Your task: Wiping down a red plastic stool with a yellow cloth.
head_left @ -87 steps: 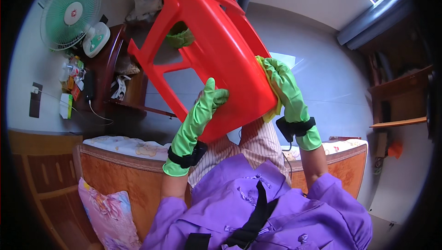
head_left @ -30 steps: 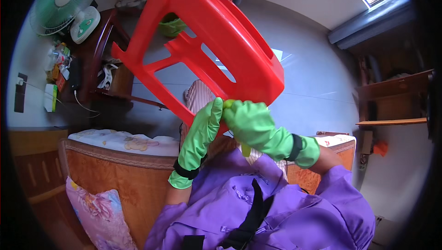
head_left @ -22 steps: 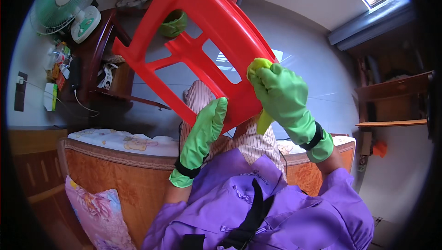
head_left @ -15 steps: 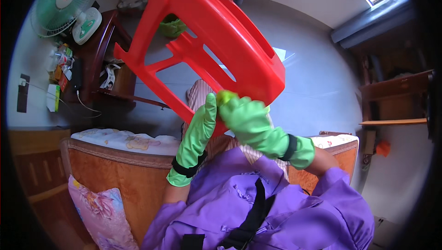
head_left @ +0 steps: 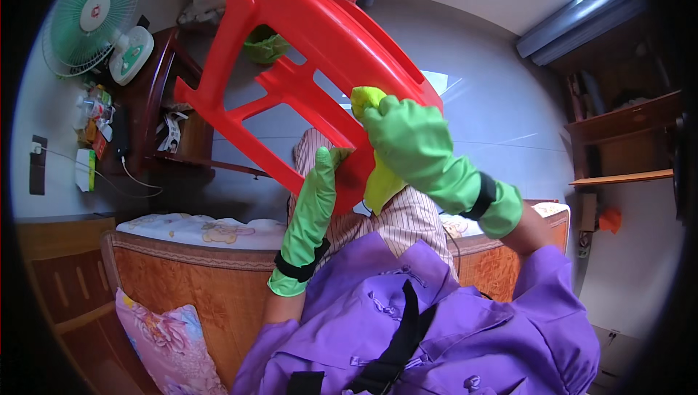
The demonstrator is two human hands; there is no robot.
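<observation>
A red plastic stool (head_left: 305, 13) is tilted on its side in front of me, over my lap, with its legs toward the far left. My left hand (head_left: 315, 195), in a green rubber glove, grips the stool's near edge with the thumb up. In my right hand (head_left: 414, 137), gloved the same way, is a bunched yellow-green cloth (head_left: 382, 185). The hand presses the cloth against the stool's right side, and part of the cloth hangs down by my striped trousers (head_left: 389, 222). The left fingers are partly hidden behind the stool.
A green fan (head_left: 94, 13) stands on a dark wooden cabinet (head_left: 166, 68) at the left. Beyond the stool is a green bin (head_left: 266, 46). I sit on a mat-covered bed (head_left: 196, 268) with a pink pillow (head_left: 171, 344). Wooden shelves (head_left: 625, 133) are at the right.
My right hand has moved up and to the right along the stool's side, away from my left hand. More of the cloth shows. The left hand keeps its hold.
</observation>
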